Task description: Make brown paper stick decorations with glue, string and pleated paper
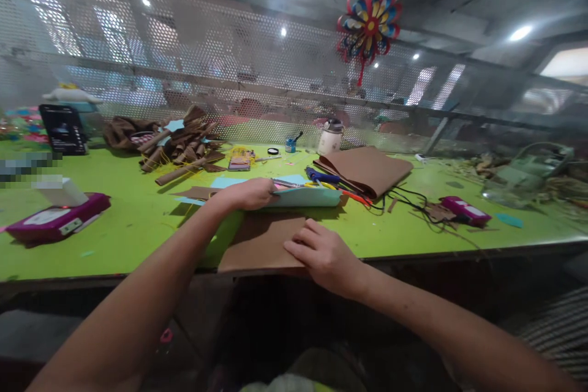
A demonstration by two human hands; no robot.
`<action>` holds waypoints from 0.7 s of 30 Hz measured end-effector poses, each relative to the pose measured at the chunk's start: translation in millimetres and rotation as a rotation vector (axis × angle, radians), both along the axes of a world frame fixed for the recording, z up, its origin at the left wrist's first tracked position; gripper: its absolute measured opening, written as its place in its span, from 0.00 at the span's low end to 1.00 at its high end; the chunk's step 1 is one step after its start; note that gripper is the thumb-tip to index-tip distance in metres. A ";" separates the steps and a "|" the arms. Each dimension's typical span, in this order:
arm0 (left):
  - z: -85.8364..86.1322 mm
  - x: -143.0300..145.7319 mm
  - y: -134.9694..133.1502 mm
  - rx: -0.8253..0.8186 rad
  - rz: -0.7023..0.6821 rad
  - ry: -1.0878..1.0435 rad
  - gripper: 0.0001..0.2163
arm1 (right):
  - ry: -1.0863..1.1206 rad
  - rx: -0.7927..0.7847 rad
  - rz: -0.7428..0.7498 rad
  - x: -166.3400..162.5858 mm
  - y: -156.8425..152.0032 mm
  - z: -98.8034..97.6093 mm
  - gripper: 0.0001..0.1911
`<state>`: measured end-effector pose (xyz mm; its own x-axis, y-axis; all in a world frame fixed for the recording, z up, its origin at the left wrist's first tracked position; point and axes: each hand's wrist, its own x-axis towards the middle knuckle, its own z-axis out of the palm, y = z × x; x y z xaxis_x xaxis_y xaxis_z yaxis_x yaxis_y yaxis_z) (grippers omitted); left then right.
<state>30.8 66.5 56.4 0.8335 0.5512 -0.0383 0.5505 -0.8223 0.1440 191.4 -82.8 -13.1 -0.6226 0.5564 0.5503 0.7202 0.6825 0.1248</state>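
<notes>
My left hand [253, 195] reaches across the table with its fingers closed at the left end of a light blue paper sheet [312, 198], which curls up slightly. Metal blades [288, 183] lie right by those fingertips, on top of the blue paper. Nearer to me, a brown paper sheet [261, 242] lies at the table's front edge. My right hand [324, 254] rests on its right side, fingers curled and thumb against the paper. Just beyond the blue paper are a blue-handled tool [323, 176] and orange-red handles [358, 198].
Folded brown paper [367, 168] lies behind on the right, with black cables [407, 199] and a purple box [466, 211] beside it. Rolled brown paper pieces [184, 150] are heaped at back left. Another purple box [59, 217] and a phone [63, 128] stand left.
</notes>
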 end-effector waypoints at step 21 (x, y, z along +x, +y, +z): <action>-12.5 -0.5 -9.0 0.006 0.040 0.024 0.13 | 0.195 -0.423 -0.130 40.8 51.4 5.4 0.20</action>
<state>30.2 57.5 43.9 0.8099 0.5840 -0.0549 0.5858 -0.8007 0.1253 232.2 -31.3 -7.8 -0.4403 0.8230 0.3590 0.7854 0.5467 -0.2902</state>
